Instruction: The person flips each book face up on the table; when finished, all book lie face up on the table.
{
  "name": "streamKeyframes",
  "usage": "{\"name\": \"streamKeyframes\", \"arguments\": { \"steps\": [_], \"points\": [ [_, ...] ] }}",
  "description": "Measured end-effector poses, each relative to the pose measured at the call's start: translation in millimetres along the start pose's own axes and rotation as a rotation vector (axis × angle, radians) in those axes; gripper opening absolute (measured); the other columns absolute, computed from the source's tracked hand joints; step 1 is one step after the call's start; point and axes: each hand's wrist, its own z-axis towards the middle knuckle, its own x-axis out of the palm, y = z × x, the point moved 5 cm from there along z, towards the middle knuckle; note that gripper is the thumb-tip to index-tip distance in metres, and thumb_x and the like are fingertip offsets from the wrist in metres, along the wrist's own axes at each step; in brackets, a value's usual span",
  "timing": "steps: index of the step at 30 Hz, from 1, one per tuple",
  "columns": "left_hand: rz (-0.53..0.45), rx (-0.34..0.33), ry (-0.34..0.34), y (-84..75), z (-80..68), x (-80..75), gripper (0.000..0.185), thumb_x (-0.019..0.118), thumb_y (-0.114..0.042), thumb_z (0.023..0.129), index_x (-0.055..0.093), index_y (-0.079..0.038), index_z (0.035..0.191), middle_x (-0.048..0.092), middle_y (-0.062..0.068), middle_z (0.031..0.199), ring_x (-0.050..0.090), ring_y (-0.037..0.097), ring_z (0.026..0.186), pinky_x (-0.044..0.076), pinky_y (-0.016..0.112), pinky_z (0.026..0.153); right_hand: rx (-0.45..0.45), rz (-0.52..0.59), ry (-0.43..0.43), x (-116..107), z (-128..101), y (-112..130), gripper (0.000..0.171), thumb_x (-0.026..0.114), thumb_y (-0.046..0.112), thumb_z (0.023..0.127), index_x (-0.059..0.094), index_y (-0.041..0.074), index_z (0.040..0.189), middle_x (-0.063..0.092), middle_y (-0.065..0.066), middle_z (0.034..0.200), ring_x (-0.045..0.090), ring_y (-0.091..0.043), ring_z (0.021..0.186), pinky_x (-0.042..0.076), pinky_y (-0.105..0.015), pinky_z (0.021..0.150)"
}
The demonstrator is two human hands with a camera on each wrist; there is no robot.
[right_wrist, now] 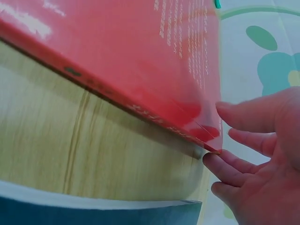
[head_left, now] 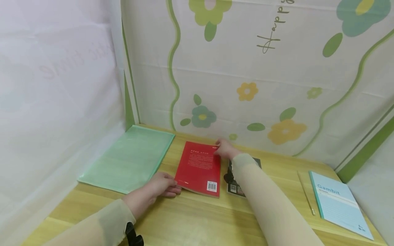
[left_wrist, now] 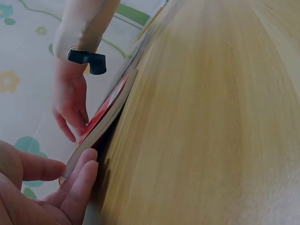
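Note:
A red book (head_left: 200,167) lies back cover up on the wooden table (head_left: 197,218), its barcode toward me. My left hand (head_left: 163,186) rests on the table at the book's near left corner, and its straight fingers (left_wrist: 82,176) touch that edge. My right hand (head_left: 226,148) reaches to the far right corner, where its fingertips (right_wrist: 220,164) touch the corner from the side and below. In the right wrist view the red book (right_wrist: 140,56) stands slightly off the table at that corner. Neither hand's fingers curl round the book.
A dark booklet (head_left: 235,186) lies partly under my right forearm, just right of the red book. A green plastic folder (head_left: 129,159) lies at the left, and a pencil (head_left: 306,198) and a light blue notebook (head_left: 337,203) at the right. Flowered sheets wall the back and sides.

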Motion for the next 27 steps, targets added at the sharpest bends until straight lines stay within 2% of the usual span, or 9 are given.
{"name": "streamKeyframes", "arguments": {
  "steps": [8,15,21,27],
  "points": [
    [-0.008,0.0,0.003,0.8,-2.6,0.0,0.018,0.054,0.004,0.095,0.052,0.015,0.108,0.071,0.023,0.087,0.072,0.032,0.079,0.061,0.039,0.066,0.021,0.144,-0.032,-4.9,-2.9,-1.0,0.044,0.059,-0.007,0.086,0.052,-0.007,0.129,0.057,-0.026,0.124,0.057,-0.037,0.111,0.051,-0.045,0.091],
    [-0.036,0.012,0.007,0.4,-4.1,0.7,0.015,0.054,0.004,0.094,0.052,0.013,0.106,0.071,0.025,0.087,0.072,0.033,0.078,0.061,0.04,0.065,0.049,0.277,-0.038,-12.3,-5.6,-7.7,0.051,0.054,-0.007,0.086,0.048,-0.005,0.137,0.054,-0.026,0.129,0.056,-0.037,0.113,0.05,-0.046,0.094],
    [-0.029,0.01,0.01,-3.6,-5.9,1.5,0.018,0.055,0.002,0.095,0.052,0.013,0.108,0.071,0.022,0.087,0.072,0.031,0.078,0.061,0.039,0.066,0.043,0.36,-0.016,-15.0,-10.4,-8.9,0.049,0.054,-0.007,0.089,0.047,-0.003,0.137,0.06,-0.023,0.115,0.062,-0.032,0.099,0.052,-0.043,0.089],
    [-0.019,0.005,0.018,-4.5,-6.8,0.9,0.019,0.055,0.001,0.095,0.053,0.013,0.11,0.071,0.021,0.087,0.072,0.03,0.078,0.061,0.038,0.066,0.045,0.439,-0.016,-18.2,-13.3,-12.8,0.034,0.054,-0.003,0.094,0.053,-0.002,0.128,0.063,-0.021,0.11,0.068,-0.029,0.093,0.053,-0.044,0.09]
  ]
}}
